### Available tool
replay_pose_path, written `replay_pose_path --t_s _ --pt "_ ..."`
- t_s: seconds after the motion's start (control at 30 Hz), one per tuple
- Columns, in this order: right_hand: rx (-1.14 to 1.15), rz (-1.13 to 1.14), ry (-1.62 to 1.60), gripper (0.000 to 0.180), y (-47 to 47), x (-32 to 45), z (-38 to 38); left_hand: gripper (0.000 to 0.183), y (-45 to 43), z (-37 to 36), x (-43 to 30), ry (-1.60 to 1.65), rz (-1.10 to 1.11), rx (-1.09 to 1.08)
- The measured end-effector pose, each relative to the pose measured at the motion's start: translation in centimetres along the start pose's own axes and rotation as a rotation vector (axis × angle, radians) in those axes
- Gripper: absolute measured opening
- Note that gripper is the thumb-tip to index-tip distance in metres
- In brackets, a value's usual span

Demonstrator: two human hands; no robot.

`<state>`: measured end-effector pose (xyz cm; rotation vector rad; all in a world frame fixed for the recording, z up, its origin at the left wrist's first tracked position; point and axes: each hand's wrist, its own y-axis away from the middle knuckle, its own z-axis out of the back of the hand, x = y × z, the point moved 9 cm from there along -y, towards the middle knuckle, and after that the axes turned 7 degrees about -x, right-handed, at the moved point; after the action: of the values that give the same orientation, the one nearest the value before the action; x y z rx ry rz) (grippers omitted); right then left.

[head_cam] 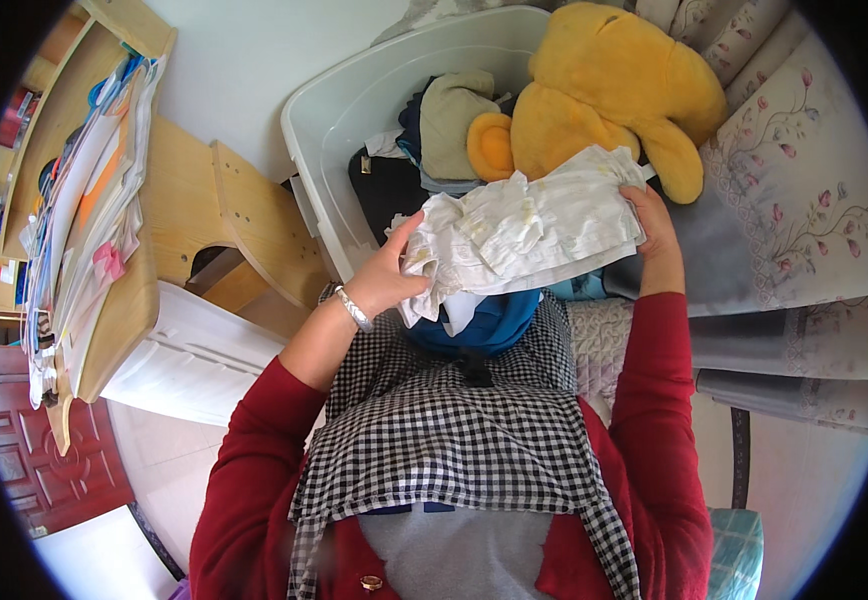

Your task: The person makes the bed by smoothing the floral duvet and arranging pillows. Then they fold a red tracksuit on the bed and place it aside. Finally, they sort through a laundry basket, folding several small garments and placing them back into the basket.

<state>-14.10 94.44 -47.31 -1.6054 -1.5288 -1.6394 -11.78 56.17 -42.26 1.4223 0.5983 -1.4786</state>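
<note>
A folded white cloth garment (531,225) with faint yellowish patches is stretched sideways between my hands. Its left end is gripped by my left hand (385,274), which has a silver bangle at the wrist. My right hand (653,217) grips the right end, thumb on top. Below the white cloth, a blue cloth item (479,330) rests on my lap over a black-and-white checked apron (449,435). Just beyond the cloth stands a large pale plastic storage bin (329,127). Inside it are a light green folded cloth (453,124) and a black item (385,191).
A big yellow plush toy (599,90) leans over the bin's right side. Floral curtains (786,165) hang at the right. To the left is a wooden desk (115,322) stacked with papers and folders (104,165). A quilted cover (599,337) lies beside my lap.
</note>
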Motion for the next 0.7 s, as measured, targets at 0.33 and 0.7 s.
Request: replay_pose_path --t_s 0.33,0.7 --pt "-0.029 0.027 -0.028 0.035 -0.5 -1.3 3.0 0.063 2.8 1.8 -0.5 0.317 0.059 -0.014" --pt "-0.026 0.05 0.006 0.034 -0.4 -1.5 3.1 0.033 4.0 2.3 1.1 0.412 0.172 0.01"
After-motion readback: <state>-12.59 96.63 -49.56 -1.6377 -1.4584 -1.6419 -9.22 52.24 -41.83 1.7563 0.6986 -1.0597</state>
